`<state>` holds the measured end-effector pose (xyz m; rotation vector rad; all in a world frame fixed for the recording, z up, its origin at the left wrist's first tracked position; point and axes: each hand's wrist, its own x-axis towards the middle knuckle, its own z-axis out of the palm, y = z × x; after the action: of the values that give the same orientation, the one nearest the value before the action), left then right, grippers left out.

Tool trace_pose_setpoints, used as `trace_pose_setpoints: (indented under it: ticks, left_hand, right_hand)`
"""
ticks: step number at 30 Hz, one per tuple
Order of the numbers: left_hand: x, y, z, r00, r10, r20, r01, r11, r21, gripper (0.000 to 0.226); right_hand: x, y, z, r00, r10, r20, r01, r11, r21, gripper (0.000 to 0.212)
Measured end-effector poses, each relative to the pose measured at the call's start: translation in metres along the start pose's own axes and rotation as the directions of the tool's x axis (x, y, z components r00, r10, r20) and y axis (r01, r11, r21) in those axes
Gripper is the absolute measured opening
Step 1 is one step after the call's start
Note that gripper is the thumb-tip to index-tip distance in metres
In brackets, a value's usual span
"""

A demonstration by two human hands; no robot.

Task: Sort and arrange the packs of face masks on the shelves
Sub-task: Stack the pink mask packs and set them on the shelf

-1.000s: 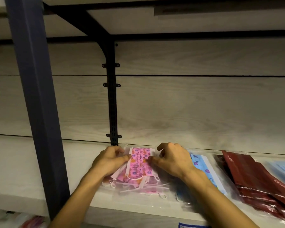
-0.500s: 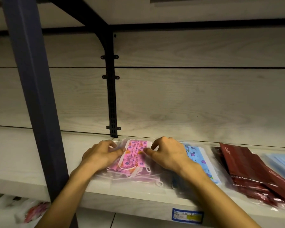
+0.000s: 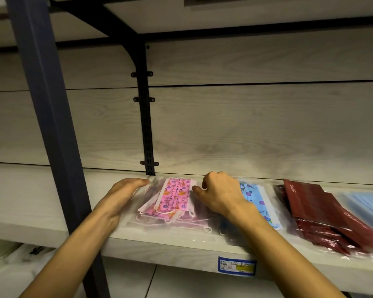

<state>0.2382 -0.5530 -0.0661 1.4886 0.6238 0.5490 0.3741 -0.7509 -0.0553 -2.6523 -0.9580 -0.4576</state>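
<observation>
The pink mask pack (image 3: 174, 198) lies between both hands, long side pointing back; left hand (image 3: 121, 196) flat against it; right hand (image 3: 220, 194) pinches its edge.

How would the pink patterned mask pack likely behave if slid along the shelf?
The pink patterned mask pack looks soft and thin, so probably floppy and light. Its glossy clear bag likely slides easily on the shelf; the masses of loose ear loops inside may shift.
</observation>
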Motion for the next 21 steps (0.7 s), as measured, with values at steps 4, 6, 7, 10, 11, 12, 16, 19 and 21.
trace_pose_setpoints:
  ticks: [4,6,7,10,11,12,16,19,21]
  left_hand:
    - [-0.001,0.008,-0.004,0.99,-0.134,0.052,0.14,0.978,-0.157,0.014]
    - [-0.002,0.011,-0.004,0.98,-0.173,0.101,0.187,0.972,-0.145,0.018]
    - [-0.001,0.01,-0.004,0.978,-0.179,0.11,0.193,0.971,-0.139,0.018]
    - [-0.001,0.009,-0.001,0.977,-0.176,0.12,0.187,0.978,-0.093,0.013]
    - [-0.002,0.009,0.0,0.977,-0.174,0.124,0.185,0.979,-0.081,0.012]
    - [-0.004,0.009,0.001,0.975,-0.176,0.135,0.186,0.98,-0.066,0.012]
    - [-0.007,0.016,0.004,0.97,-0.172,0.171,0.184,0.981,-0.056,0.009]
    - [-0.01,0.02,0.005,0.962,-0.206,0.182,0.222,0.972,-0.072,0.011]
    - [-0.01,0.018,0.006,0.957,-0.233,0.172,0.249,0.965,-0.083,0.021]
  right_hand:
    - [0.001,0.002,-0.002,1.0,0.0,0.009,0.0,1.0,-0.023,0.043]
    - [0.001,0.002,-0.003,1.0,0.012,0.023,-0.012,1.0,-0.004,0.044]
    - [0.002,0.002,-0.002,0.999,0.021,0.04,-0.022,0.999,0.029,0.047]
    - [0.003,0.002,-0.001,0.995,0.011,0.095,-0.026,0.986,0.162,0.05]
    - [0.003,0.002,-0.002,0.994,0.003,0.111,-0.025,0.981,0.194,0.049]
    - [0.003,0.001,-0.003,0.992,-0.004,0.127,-0.024,0.975,0.221,0.047]
    - [0.004,0.0,-0.003,0.983,-0.027,0.181,-0.032,0.949,0.312,0.047]
    - [0.004,-0.002,-0.002,0.975,-0.042,0.219,-0.046,0.923,0.382,0.045]
    - [0.002,-0.004,-0.003,0.971,-0.055,0.232,-0.049,0.907,0.418,0.041]
